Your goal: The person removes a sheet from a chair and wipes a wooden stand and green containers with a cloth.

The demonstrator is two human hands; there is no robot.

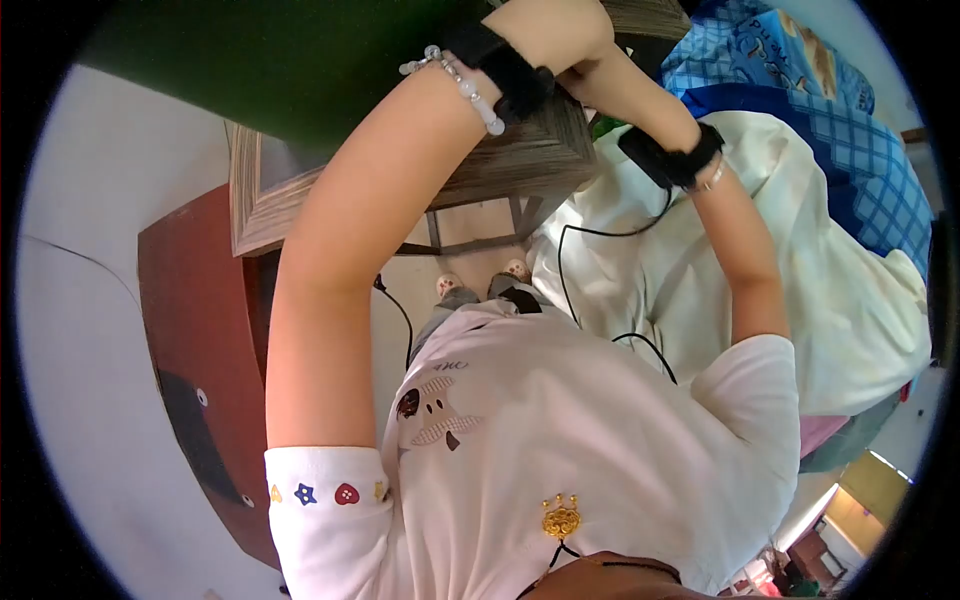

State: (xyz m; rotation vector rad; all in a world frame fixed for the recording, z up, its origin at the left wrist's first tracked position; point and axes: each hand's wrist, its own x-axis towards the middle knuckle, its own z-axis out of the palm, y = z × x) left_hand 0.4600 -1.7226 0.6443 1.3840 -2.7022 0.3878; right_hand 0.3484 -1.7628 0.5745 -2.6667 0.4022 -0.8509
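My left hand [555, 30] is at the top centre, past a black wrist strap and a beaded bracelet. Close beside it, my right hand [605, 88] overlaps it, with a black strap and a cable at its wrist. The two hands meet above the corner of a wood-grain table [525, 155]. Fingers of both hands are mostly hidden behind the hands and wrists, and whatever they may hold cannot be made out. A dark green surface [260, 70] lies to the left of my left hand.
White bedding [700, 270] and blue checked fabric [865, 190] lie on the right, with a blue printed package [790, 60] at the top right. A reddish-brown panel [205, 340] stands on the left. Black cables [563, 270] hang near my body.
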